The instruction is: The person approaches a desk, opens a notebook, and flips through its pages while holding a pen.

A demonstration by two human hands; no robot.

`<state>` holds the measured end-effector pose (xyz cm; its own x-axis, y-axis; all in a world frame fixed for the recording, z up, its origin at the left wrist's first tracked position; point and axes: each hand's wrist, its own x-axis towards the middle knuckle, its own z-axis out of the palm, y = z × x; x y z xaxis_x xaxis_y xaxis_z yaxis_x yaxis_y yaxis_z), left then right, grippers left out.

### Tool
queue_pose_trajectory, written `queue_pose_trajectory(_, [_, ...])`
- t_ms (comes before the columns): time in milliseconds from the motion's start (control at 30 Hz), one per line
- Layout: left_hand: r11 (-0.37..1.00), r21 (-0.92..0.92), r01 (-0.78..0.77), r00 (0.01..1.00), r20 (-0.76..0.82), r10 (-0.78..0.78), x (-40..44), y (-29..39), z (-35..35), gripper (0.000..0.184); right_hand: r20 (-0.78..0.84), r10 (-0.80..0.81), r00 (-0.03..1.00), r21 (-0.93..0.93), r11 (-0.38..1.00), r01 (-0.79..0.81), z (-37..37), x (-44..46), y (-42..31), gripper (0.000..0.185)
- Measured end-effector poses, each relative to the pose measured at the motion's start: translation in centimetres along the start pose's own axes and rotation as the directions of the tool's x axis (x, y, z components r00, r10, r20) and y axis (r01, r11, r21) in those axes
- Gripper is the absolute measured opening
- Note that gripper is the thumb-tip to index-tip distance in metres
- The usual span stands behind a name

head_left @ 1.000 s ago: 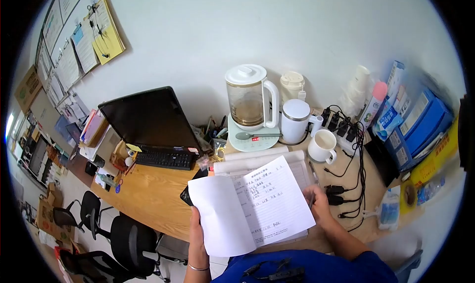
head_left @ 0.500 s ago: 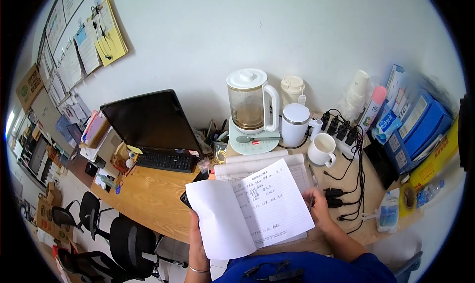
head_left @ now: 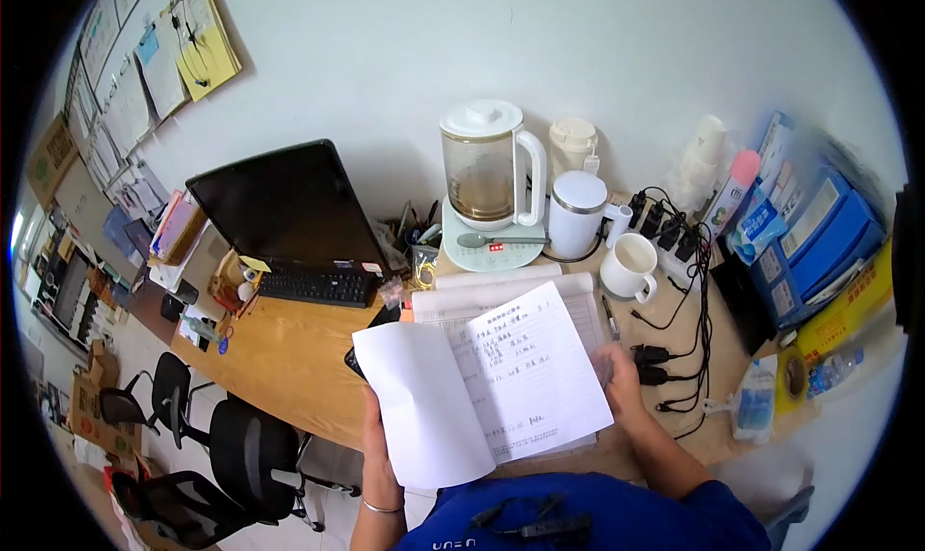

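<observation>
An open paper booklet (head_left: pixel 540 387), with a blank left page and a right page of printed and handwritten lines, is tilted over the desk front. My left hand (head_left: pixel 376 431) is closed on its left edge, fingers mostly hidden underneath. Beside the right page edge is my right hand (head_left: pixel 623 382), its fingertips smeared by motion; whether they grip the paper I cannot tell. Just beyond those fingers a pen (head_left: pixel 610 318) lies on the desk. More printed sheets (head_left: pixel 568 291) are under the booklet, and a dark flat object (head_left: pixel 354 360) shows partly behind its left page.
A glass kettle (head_left: pixel 482 180) on its base, a lidded white cup (head_left: pixel 578 214) and a white mug (head_left: pixel 629 265) stand behind the papers. Black cables (head_left: pixel 701 349) trail along the right. The monitor (head_left: pixel 289 204) and keyboard (head_left: pixel 318 286) are left; office chairs (head_left: pixel 252 464) stand below.
The view has shifted, so the desk items sit higher. My right fingers have moved slightly along the page edge. My left hand keeps its hold on the booklet.
</observation>
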<state>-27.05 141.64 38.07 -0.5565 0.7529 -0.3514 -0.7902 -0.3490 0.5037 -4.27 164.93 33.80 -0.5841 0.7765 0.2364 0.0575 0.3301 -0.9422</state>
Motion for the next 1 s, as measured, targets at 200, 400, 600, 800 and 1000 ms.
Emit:
queue_pose_trajectory(200, [0.999,0.023,-0.035,0.998,-0.045,0.036,-1.1,-0.1,2.2,0.060,-0.013,0.159,0.987,0.219,0.964,-0.152,0.2,0.2,1.5,0.014])
queue_pose_trajectory(400, [0.998,0.014,-0.060,0.995,-0.080,0.061,-1.2,0.0,2.9,0.058,-0.023,0.126,0.992,0.186,0.975,-0.120,0.2,0.3,1.4,0.015])
queue_pose_trajectory(600, [0.994,0.058,-0.090,0.996,0.006,0.090,-0.9,0.0,0.3,0.054,-0.002,0.088,0.996,0.101,0.991,-0.087,0.1,0.1,0.5,0.014])
queue_pose_trajectory(800, [0.988,0.137,-0.072,0.997,-0.016,0.075,0.4,-0.5,-0.5,0.046,0.000,-0.020,1.000,-0.054,0.998,0.020,0.1,0.1,-1.7,0.016])
queue_pose_trajectory(1000, [0.967,0.201,-0.159,0.982,0.131,0.134,2.0,-3.3,2.5,0.034,0.001,0.100,0.995,0.107,0.989,-0.099,0.3,0.0,-0.3,0.016])
